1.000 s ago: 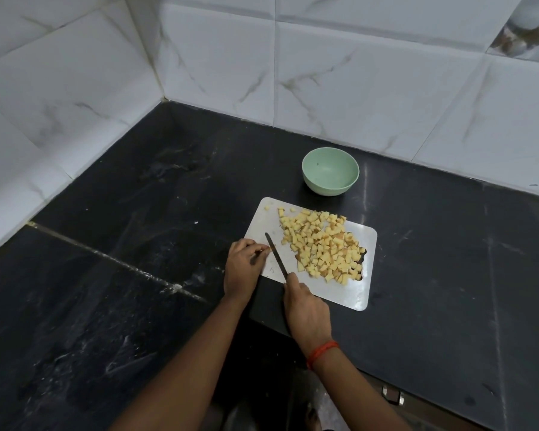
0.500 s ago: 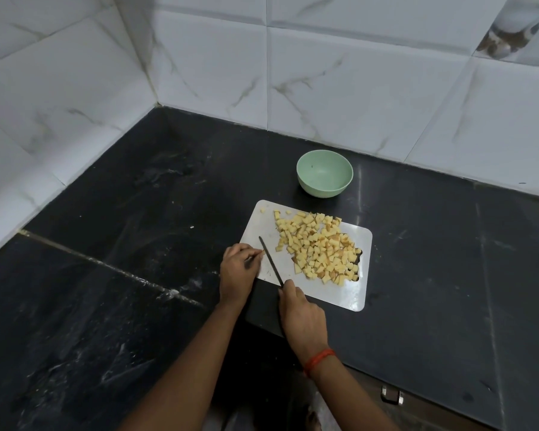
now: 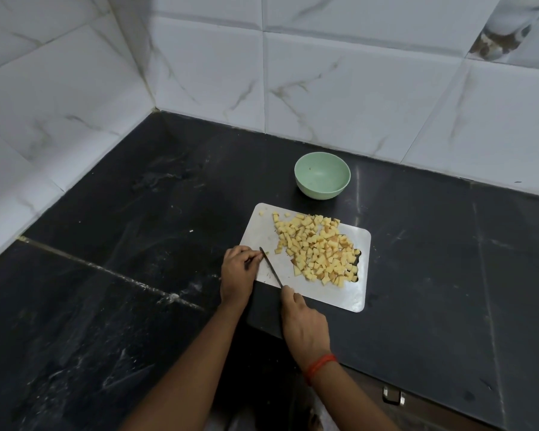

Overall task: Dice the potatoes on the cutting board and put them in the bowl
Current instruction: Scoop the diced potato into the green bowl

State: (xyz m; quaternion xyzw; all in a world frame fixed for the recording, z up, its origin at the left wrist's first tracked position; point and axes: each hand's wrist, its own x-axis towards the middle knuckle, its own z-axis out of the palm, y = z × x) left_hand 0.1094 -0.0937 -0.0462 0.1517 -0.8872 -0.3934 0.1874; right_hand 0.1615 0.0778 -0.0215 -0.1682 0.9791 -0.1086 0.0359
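A heap of yellow diced potato [image 3: 316, 250] lies on the right half of the pale cutting board [image 3: 353, 293]. Behind the board stands a light green bowl [image 3: 322, 175], with nothing in it. My right hand [image 3: 305, 325] grips the handle of a thin dark knife [image 3: 271, 266], whose blade lies flat across the board's left part, pointing away from me. My left hand [image 3: 238, 273] rests at the board's left edge, its fingertips curled and pinched at the knife's tip. Whether a potato bit is under those fingers is hidden.
The board sits on a black stone counter [image 3: 137, 244] in a corner of white marbled wall tiles [image 3: 355, 88]. The counter's front edge and a metal cabinet latch [image 3: 392, 396] show at the lower right. Bare counter stretches to the left and right of the board.
The view has shifted slightly. Both hands stay at the board's left edge, and the knife and left fingertips have hardly moved.
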